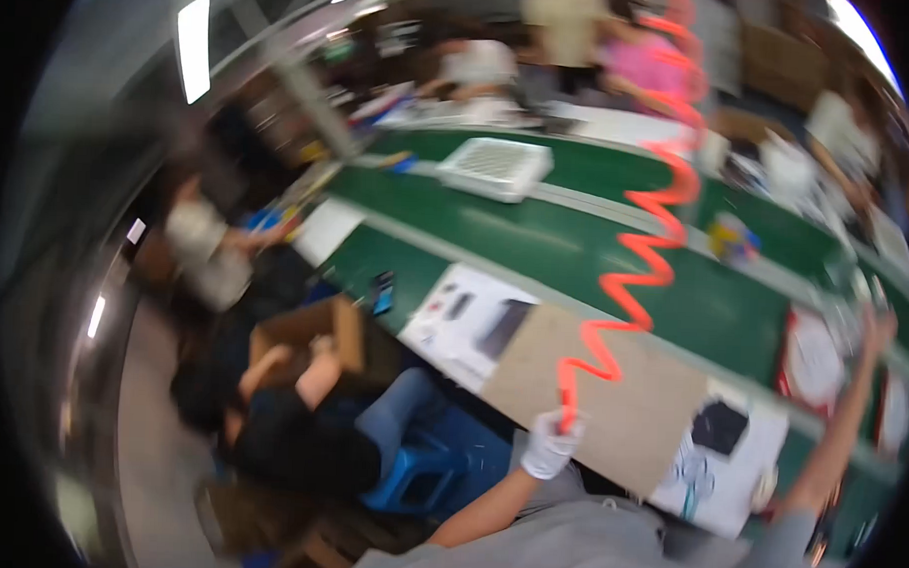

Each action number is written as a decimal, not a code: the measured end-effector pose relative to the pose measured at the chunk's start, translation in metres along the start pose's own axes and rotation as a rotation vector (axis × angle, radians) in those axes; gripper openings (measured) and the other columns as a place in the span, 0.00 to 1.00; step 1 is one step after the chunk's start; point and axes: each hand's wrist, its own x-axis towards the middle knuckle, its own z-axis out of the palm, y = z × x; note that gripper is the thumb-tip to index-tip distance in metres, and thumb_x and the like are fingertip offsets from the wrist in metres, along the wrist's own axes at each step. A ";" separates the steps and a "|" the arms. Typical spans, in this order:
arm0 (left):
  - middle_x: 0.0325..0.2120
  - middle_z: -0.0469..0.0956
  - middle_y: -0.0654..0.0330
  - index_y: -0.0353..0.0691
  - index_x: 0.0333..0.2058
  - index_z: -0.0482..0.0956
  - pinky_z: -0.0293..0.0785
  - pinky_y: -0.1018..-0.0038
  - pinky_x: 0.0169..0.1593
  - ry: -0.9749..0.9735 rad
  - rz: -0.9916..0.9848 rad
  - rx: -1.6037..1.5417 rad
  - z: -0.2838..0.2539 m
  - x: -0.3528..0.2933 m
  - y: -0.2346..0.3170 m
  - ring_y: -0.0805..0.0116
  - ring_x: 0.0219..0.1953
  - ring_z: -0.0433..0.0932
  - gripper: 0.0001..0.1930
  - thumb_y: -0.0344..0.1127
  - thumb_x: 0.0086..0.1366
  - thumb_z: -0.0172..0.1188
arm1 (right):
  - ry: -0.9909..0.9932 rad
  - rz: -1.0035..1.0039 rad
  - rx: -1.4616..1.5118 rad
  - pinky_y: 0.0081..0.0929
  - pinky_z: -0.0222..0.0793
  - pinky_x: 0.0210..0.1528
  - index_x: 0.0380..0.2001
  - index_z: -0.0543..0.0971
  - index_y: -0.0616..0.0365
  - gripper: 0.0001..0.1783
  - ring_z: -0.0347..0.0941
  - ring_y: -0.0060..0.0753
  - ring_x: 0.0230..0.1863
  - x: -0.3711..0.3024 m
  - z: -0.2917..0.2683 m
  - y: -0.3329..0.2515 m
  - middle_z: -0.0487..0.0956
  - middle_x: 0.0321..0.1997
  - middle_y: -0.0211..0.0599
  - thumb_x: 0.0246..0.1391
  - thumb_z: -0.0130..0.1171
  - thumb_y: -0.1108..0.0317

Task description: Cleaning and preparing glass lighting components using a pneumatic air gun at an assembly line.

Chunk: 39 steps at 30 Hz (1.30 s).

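Observation:
My left hand (551, 446), in a white glove, is closed round the lower end of an orange-red coiled air hose (626, 290). The hose hangs from above, over the bench; whatever fitting is inside the fist stays hidden. Below it lies a beige board (591, 389) at the bench's near edge. My right arm stretches far to the right, and my right hand (878, 327) is at some clear plastic (847, 283), its fingers smeared by motion. Close to that hand is a red-edged tray (812, 362) with white contents.
White sheets with a dark flat piece (503, 326) and a black piece (720, 425) flank the board. A white crate (496, 169) stands on the green bench (496, 235). To my left a seated person handles a cardboard box (307, 341) beside a blue stool (418, 478). Other people work farther off.

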 end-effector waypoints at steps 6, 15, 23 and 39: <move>0.21 0.73 0.71 0.39 0.31 0.78 0.66 0.84 0.26 0.282 0.258 0.513 0.024 -0.009 -0.003 0.84 0.22 0.69 0.05 0.32 0.64 0.57 | -0.251 0.131 0.849 0.34 0.66 0.55 0.54 0.69 0.70 0.41 0.72 0.43 0.50 -0.015 -0.044 -0.281 0.75 0.51 0.51 0.44 0.69 0.51; 0.24 0.73 0.69 0.37 0.34 0.78 0.67 0.82 0.32 0.226 0.174 0.400 -0.009 -0.016 0.012 0.82 0.26 0.68 0.04 0.30 0.63 0.56 | -0.254 0.310 0.630 0.33 0.65 0.55 0.56 0.66 0.69 0.43 0.70 0.41 0.53 -0.053 -0.021 -0.183 0.72 0.54 0.50 0.44 0.69 0.52; 0.21 0.72 0.67 0.35 0.33 0.77 0.67 0.81 0.32 -0.014 0.143 0.387 -0.006 -0.034 0.031 0.82 0.26 0.68 0.05 0.30 0.63 0.58 | -0.070 0.106 0.798 0.26 0.62 0.51 0.57 0.66 0.64 0.40 0.67 0.31 0.42 -0.054 -0.211 -0.302 0.70 0.38 0.34 0.46 0.70 0.55; 0.21 0.76 0.62 0.32 0.32 0.79 0.71 0.79 0.27 -0.150 0.048 0.569 0.015 -0.060 0.068 0.77 0.23 0.74 0.09 0.32 0.66 0.54 | -0.430 -0.051 0.907 0.32 0.66 0.46 0.53 0.68 0.60 0.44 0.70 0.36 0.47 -0.189 -0.366 -0.488 0.72 0.47 0.40 0.33 0.77 0.56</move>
